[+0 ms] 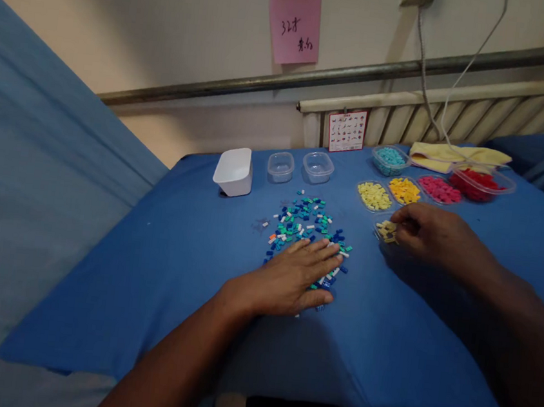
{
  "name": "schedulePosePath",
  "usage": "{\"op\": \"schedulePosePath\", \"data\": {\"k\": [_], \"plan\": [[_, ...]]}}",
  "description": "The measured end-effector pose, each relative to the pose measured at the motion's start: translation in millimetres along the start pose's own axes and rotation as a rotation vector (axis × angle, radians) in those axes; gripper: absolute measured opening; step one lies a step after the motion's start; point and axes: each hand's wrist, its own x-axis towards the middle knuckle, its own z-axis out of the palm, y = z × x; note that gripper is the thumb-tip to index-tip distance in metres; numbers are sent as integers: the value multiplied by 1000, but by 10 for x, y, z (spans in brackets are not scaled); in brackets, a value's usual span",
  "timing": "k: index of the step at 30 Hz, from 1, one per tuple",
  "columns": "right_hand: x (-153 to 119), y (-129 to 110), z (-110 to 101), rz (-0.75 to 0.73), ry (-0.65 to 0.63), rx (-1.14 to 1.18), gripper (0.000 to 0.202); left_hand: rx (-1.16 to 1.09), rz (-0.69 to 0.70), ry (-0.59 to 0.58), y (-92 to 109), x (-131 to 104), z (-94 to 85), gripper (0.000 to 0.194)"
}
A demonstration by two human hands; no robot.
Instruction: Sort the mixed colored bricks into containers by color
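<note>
Small oblong plastic pieces (294,222) in blue, green, teal and white lie loose in a heap mid-table, with an orange one (272,236) at the heap's left edge. My left hand (296,274) rests flat on the near part of the heap, fingers stretched out, covering some pieces. Over the right rim of a small clear tub of cream pieces (386,230), my right hand (422,231) has its thumb and fingers drawn together. Whatever is between those fingertips is hidden.
Behind the heap stand a white bin (234,172) and two clear tubs (280,167) (318,167). Tubs of yellow (374,195), orange-yellow (404,190), pink (440,189), turquoise (390,159) and red pieces (479,185) stand right. A yellow cloth (459,156) lies behind them.
</note>
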Motion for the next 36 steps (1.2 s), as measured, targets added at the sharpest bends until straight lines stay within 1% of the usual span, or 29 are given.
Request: {"op": "schedulePosePath", "data": {"k": [2, 4, 6, 10, 12, 14, 17, 20, 23, 25, 27, 28, 29, 30, 31, 33, 35, 36], "plan": [[-27, 116, 33, -9, -89, -74, 18, 69, -28, -48, -10, 28, 50, 66], [-56, 171, 66, -42, -147, -116, 19, 145, -95, -41, -82, 76, 61, 64], [-84, 202, 84, -74, -172, -118, 21, 205, -180, -11, -195, 123, 29, 63], [-110, 242, 69, -134, -134, -106, 22, 266, -321, 55, -410, 159, -69, 64], [-98, 206, 44, -148, -99, -123, 22, 271, -381, 76, -486, 145, -94, 67], [-75, 91, 28, -153, -57, -103, 22, 267, -433, 108, -554, 122, -100, 68], [-54, -220, 63, -226, -27, 40, 21, 279, -493, 192, -663, 93, -97, 66], [-73, -581, 186, -377, -71, 229, 24, 291, -537, 289, -769, 86, -92, 61], [-105, -845, 336, -538, -143, 337, 36, 270, -530, 377, -839, 90, -78, 59], [-119, -931, 410, -611, -226, 320, 39, 246, -499, 411, -864, 90, -57, 58], [-128, -944, 447, -639, -294, 278, 38, 205, -451, 435, -887, 90, -33, 57], [-130, -931, 450, -640, -303, 267, 36, 167, -422, 461, -904, 92, -24, 55], [-132, -913, 445, -634, -293, 265, 33, 114, -396, 508, -927, 96, -18, 53], [-133, -896, 432, -622, -270, 270, 30, 45, -380, 582, -955, 102, -18, 50], [-133, -888, 413, -605, -241, 279, 27, -37, -382, 676, -989, 109, -24, 46], [-123, -916, 370, -576, -200, 300, 23, -207, -432, 881, -1063, 123, -48, 43], [-96, -1018, 338, -570, -217, 322, 21, -337, -483, 1037, -1125, 131, -79, 41], [-77, -1092, 334, -576, -244, 330, 21, -381, -490, 1081, -1144, 132, -91, 40]]}}
